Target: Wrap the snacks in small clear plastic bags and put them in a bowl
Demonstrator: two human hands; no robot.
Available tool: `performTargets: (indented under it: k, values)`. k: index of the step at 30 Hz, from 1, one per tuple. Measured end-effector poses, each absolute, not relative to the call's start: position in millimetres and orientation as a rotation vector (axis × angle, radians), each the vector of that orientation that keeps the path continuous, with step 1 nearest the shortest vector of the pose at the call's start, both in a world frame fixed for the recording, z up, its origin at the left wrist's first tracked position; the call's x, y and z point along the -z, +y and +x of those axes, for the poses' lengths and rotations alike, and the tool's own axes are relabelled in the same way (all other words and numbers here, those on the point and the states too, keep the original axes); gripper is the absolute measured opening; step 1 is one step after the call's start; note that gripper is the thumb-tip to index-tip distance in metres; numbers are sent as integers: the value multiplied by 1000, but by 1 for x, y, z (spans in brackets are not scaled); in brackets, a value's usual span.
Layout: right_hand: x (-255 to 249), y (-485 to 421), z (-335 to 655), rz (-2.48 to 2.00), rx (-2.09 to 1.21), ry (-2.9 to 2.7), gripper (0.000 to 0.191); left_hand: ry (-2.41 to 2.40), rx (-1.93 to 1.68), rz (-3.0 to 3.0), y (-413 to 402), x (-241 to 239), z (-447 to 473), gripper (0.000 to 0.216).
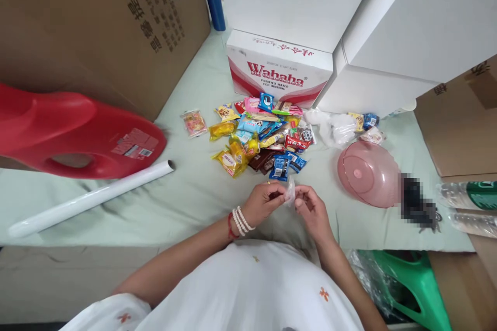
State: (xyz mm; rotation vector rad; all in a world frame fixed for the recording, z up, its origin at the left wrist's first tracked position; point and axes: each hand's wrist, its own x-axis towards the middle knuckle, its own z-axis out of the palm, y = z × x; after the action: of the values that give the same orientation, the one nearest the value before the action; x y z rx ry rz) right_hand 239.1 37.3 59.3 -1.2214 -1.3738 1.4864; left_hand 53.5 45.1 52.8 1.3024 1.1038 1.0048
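Close to the front of the cloth-covered surface, my left hand (267, 200) pinches a small piece of clear plastic film (290, 191). My right hand (311, 210) has its fingers closed at the film's other side, with thumb and forefinger together. What the film is, a bag or a wrapper, I cannot make out. Just beyond my hands lies a heap of wrapped snacks (267, 129) in yellow, blue, brown and red packets. Nearest to my fingers are blue packets (280, 166). One flat packet (193, 123) lies apart on the left.
Behind the heap stands a Wahaha water carton (279, 77). A pink translucent bowl (368, 173) lies tipped on the right, near white plastic bags (337, 126). Leftward are a white tube (93, 199), a red plastic item (77, 134) and a large cardboard box (101, 26).
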Motion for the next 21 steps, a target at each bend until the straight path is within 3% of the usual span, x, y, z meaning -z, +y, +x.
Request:
performTargets:
  k: [6,11,18,21]
  values:
    - [-59,50,249,-1363,-1563,-1055,29,1105,-989,962,44,-42,36,42]
    - [-59,52,265,-1427,-1811,-829,38,1186,-1020,704,45,-28,0,51]
    - [-58,45,243,-1506,-1521,-898,41,1233,-1087,715,40,-31,-14,46]
    - [-60,49,225,-1504,-1703,-905,52,1173,-1044,907,36,-43,-2,39]
